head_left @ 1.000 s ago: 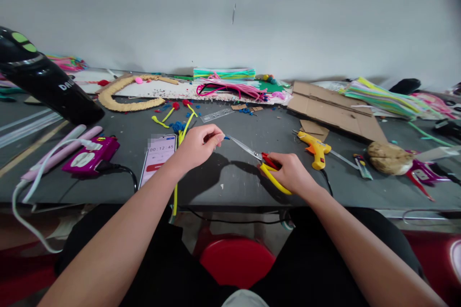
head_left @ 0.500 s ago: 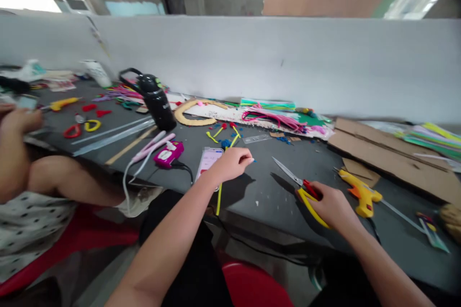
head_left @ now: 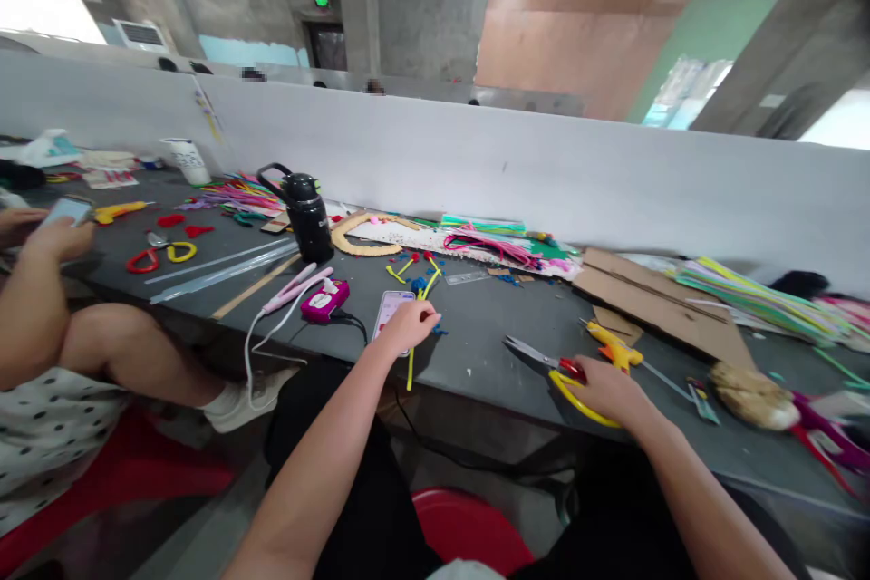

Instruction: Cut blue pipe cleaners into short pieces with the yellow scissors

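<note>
My left hand (head_left: 410,326) is closed in a pinch over the table, beside the phone (head_left: 386,310). Whatever its fingertips hold is too small or hidden to name. A yellow pipe cleaner (head_left: 410,370) passes beneath that hand and sticks out below it. Small blue scraps (head_left: 440,330) lie by the fingertips. Just beyond are a blue fuzzy piece (head_left: 420,285) and yellow stems with red tips (head_left: 401,270). My right hand (head_left: 604,390) grips scissors (head_left: 534,352) by their red and yellow handles, low over the table's front, blades pointing left and away.
A black bottle (head_left: 309,222), a pink hair straightener (head_left: 292,288) and a magenta box (head_left: 326,301) stand to the left. To the right are a yellow glue gun (head_left: 615,347) and cardboard (head_left: 659,299). A seated person's hand (head_left: 61,240) holds a phone at far left.
My left hand has drawn lower and nearer the phone, away from the scissors. The scissors, still in my right hand, now point more to the left. The camera view has shifted.
</note>
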The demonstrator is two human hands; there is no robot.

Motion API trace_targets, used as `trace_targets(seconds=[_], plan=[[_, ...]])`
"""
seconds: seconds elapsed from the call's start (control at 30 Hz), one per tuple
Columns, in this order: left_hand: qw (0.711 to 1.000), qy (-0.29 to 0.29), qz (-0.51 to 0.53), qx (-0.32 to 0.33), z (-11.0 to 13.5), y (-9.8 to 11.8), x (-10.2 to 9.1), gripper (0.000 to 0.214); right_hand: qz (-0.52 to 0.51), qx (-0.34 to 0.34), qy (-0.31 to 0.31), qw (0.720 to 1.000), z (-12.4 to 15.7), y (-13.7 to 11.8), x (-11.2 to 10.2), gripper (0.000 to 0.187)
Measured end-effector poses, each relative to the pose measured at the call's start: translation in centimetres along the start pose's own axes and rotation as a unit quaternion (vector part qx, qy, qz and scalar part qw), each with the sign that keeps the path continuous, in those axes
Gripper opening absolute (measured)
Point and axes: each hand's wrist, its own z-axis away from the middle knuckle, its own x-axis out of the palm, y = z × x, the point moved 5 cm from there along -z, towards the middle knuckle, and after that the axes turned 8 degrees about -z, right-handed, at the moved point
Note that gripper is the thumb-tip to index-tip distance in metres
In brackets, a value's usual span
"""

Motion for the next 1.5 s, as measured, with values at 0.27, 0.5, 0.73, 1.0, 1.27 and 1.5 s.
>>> trace_targets(seconds=[0.27,0.5,0.73,1.0,1.27,1.5], plan=[[0.994,0.113,0.004,-0.001,2.4,-1.0,0.6,0.031,-0.107,0.023,0.022,0.994,1.6,1.1,1.0,0.044],[0.994,0.083,-0.023,0.073,1.8,-0.6,1.5,0.025,-0.144,0.018,0.098,0.985,2.0,1.2,1.9,0.038],[0.989,0.101,-0.073,0.075,1.6,-1.3,2.0,0.023,-0.146,0.004,0.133,0.980,2.7,1.0,1.9,0.035],[0.980,0.104,-0.130,0.107,1.9,-0.8,2.2,0.023,-0.146,-0.005,0.143,0.979,2.5,1.0,1.9,0.038],[0.971,0.113,-0.181,0.112,2.5,0.0,2.2,0.025,-0.144,-0.017,0.135,0.980,2.5,1.1,1.8,0.040],[0.967,0.172,-0.175,0.068,2.9,0.2,0.9,0.035,-0.147,-0.005,0.123,0.981,2.5,1.0,1.9,0.038]])
